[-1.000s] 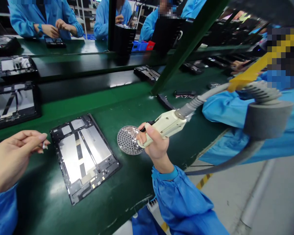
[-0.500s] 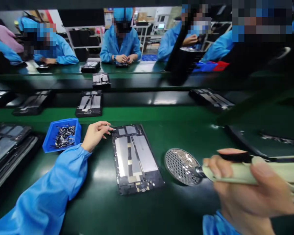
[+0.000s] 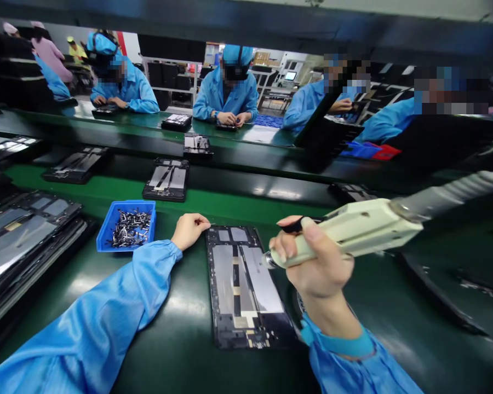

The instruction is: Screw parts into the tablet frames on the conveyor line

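Observation:
An opened tablet-like device (image 3: 246,284) lies on the dark green bench, its silver battery plates and black flat cables showing. My left hand (image 3: 190,230) is at its top left corner, thumb and fingertips pinched together; anything between them is too small to make out. My right hand (image 3: 318,257) is wrapped round a pale green power screwdriver (image 3: 357,230) with a grey hose at its rear. The tool's metal tip is over the right side of the device. Behind my right wrist, a perforated metal dish (image 3: 299,302) is mostly hidden.
A blue tray (image 3: 103,232) of small dark parts stands left of my left hand. Stacked devices (image 3: 20,235) fill the left edge. More devices, such as one opened unit (image 3: 165,179), lie farther back. Several people in blue work across the bench.
My right hand has brought the screwdriver left and up, from beside the metal dish to over the device. My left fingertips have closed together at the corner. The view has shifted.

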Tool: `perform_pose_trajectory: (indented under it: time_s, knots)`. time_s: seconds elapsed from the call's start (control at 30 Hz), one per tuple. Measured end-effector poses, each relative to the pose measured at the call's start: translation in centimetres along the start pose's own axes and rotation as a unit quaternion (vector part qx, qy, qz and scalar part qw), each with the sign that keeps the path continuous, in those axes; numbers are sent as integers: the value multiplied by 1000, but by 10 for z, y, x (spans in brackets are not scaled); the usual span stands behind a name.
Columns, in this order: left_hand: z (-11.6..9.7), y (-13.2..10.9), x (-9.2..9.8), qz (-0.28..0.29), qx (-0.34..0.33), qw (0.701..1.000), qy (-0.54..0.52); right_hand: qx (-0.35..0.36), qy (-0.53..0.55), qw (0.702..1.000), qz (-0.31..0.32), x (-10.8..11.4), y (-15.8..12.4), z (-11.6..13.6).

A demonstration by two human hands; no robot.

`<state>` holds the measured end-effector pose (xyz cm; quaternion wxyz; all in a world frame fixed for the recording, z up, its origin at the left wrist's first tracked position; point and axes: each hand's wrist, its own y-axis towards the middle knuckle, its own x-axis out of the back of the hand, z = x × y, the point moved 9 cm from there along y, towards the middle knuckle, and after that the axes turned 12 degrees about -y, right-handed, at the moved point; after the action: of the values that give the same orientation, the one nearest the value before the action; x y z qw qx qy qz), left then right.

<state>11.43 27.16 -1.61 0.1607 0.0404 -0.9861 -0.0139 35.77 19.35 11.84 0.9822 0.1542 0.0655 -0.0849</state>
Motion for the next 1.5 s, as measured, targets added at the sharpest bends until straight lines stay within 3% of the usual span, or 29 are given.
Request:
perform_pose_trajectory:
  time_s: [0.37, 0.53, 0.9, 1.5]
  knots:
    - [11, -4, -9, 5, 16, 1000, -24, -10, -3, 999, 36, -86, 41, -44]
    - [22, 0, -16, 32, 63, 995, -73, -24, 1, 998, 57, -110, 52, -65]
    - [25, 0, -23, 71, 117, 982, -133, -39, -4, 998, 42, -115, 57, -98]
    - [22, -3, -20, 52, 111, 985, -118, -34, -25, 998, 45, -122, 50, -104]
